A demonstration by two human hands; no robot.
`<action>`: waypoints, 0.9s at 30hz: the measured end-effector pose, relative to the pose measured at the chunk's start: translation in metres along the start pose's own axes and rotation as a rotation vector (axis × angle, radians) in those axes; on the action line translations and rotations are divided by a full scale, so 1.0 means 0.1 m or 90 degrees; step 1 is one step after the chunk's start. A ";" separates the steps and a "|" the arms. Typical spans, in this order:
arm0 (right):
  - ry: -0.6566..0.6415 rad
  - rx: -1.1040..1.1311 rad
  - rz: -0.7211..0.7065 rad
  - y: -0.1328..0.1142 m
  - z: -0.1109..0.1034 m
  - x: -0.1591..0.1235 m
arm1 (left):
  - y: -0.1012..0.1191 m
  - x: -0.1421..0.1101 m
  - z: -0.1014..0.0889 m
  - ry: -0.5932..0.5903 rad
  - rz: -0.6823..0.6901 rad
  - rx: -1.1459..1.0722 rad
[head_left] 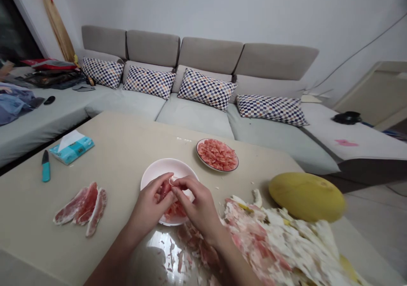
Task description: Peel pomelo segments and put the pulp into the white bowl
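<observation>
Pomelo pulp (79,205) on tabletop (104,146), sofa (195,118) behind

Pomelo pulp (218,155) is pink, whole pomelo (307,197) yellow.

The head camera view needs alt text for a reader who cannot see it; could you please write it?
The left hand and right hand pinch pink pomelo flesh over a white bowl. Around them on a beige table lie a plate of peeled flesh, a heap of pith and peel and a whole yellow pomelo, with a grey sofa beyond.
</observation>
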State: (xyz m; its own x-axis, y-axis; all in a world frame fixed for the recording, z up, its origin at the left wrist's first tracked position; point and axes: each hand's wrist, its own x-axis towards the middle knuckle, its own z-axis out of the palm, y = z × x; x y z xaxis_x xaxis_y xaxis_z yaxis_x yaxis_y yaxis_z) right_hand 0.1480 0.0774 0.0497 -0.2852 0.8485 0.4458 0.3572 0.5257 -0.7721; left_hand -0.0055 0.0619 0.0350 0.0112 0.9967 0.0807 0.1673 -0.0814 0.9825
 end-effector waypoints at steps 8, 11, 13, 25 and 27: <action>-0.009 -0.277 -0.169 0.05 0.02 -0.03 | -0.04 0.00 0.00 0.026 0.044 0.056; 0.008 -0.282 -0.213 0.05 0.04 -0.03 | -0.02 -0.02 0.02 0.030 0.057 0.099; 0.043 -0.226 -0.192 0.04 0.07 -0.04 | 0.02 -0.04 0.03 0.022 0.066 0.108; 0.074 0.166 0.185 0.11 -0.01 0.05 | 0.06 -0.05 0.06 -0.030 0.062 -0.002; 0.030 0.217 0.213 0.14 -0.05 0.08 | 0.03 -0.04 0.08 -0.031 0.040 -0.058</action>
State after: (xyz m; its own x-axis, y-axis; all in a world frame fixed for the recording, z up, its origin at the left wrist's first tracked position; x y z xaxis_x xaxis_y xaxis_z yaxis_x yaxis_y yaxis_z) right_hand 0.1549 0.0916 0.0445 -0.1611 0.9738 0.1607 0.1090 0.1794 -0.9777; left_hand 0.0030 0.0581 0.0359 0.0674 0.9883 0.1367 0.0743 -0.1416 0.9871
